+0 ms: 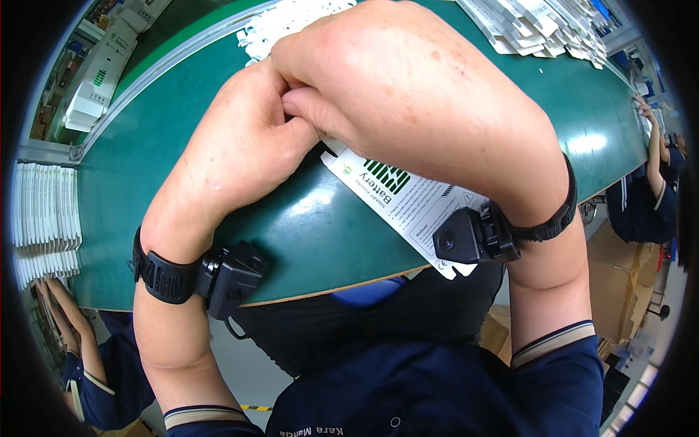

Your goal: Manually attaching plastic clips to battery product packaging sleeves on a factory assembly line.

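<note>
My left hand [251,131] and my right hand [353,69] meet above the table, the right one crossing over the left. Both are closed with fingers curled inward; the right thumb presses in beside the left hand. Whatever lies between the fingers is hidden behind my hands. Below them, a flat white carton [426,211] with green bars and small print slants down to the right. Its upper end disappears under my hands, and its lower end reaches past the table's near edge. I cannot tell whether either hand grips it.
A pile of small white pieces [266,33] lies beyond my hands on the green table [320,240]. Flat white cartons [535,25] are heaped at the far right. More cartons [47,211] stand stacked at the left. Co-workers' arms [655,156] show at both sides.
</note>
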A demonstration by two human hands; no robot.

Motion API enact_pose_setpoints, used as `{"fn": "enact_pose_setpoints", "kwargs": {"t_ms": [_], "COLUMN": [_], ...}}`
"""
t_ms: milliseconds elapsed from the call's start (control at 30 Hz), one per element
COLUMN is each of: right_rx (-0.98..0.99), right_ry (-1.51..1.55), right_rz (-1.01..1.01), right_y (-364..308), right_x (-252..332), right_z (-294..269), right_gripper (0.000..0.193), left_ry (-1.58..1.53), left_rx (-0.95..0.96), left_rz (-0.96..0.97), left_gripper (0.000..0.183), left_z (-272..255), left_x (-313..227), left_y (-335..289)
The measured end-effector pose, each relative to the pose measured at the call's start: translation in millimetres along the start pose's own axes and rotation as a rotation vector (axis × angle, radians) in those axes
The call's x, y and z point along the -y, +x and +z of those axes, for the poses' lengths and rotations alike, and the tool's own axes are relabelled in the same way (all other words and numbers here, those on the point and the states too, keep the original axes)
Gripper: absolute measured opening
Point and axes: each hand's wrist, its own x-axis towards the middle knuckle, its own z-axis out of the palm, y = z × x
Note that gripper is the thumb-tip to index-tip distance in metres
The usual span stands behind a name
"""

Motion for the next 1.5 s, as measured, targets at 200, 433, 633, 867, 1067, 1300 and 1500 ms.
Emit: {"fn": "enact_pose_setpoints", "kwargs": {"t_ms": [200, 433, 633, 867, 1067, 1300, 1500], "right_rx": [-0.035, -0.029, -0.013, -0.126, -0.061, -0.100, -0.115], "right_ry": [-0.181, -0.075, 0.103, 0.067, 0.025, 0.042, 0.027], "right_rz": [-0.108, -0.053, -0.026, -0.019, 0.015, -0.011, -0.025], "right_y": [-2, -3, -3, -4, -6, -6, -8], "right_x": [3, 3, -1, -5, -5, -7, -6], "right_z": [-2, -5, -14, 12, 10, 12, 13], "right_gripper": [0.009, 0.010, 0.003, 0.005, 0.007, 0.005, 0.004], "left_ry": [0.021, -0.002, 0.001, 0.003, -0.004, 0.013, 0.018], "left_rx": [0.018, 0.013, 0.019, 0.013, 0.013, 0.026, 0.030], "left_rz": [-0.036, -0.011, -0.019, -0.044, -0.065, -0.066, -0.038], "left_gripper": [0.026, 0.029, 0.030, 0.029, 0.029, 0.028, 0.028], "left_z": [-1, 0, 0, 1, 2, 1, 1], "left_x": [-3, 1, 2, 2, 0, 1, 5], "left_y": [0, 0, 0, 1, 1, 1, 2]}}
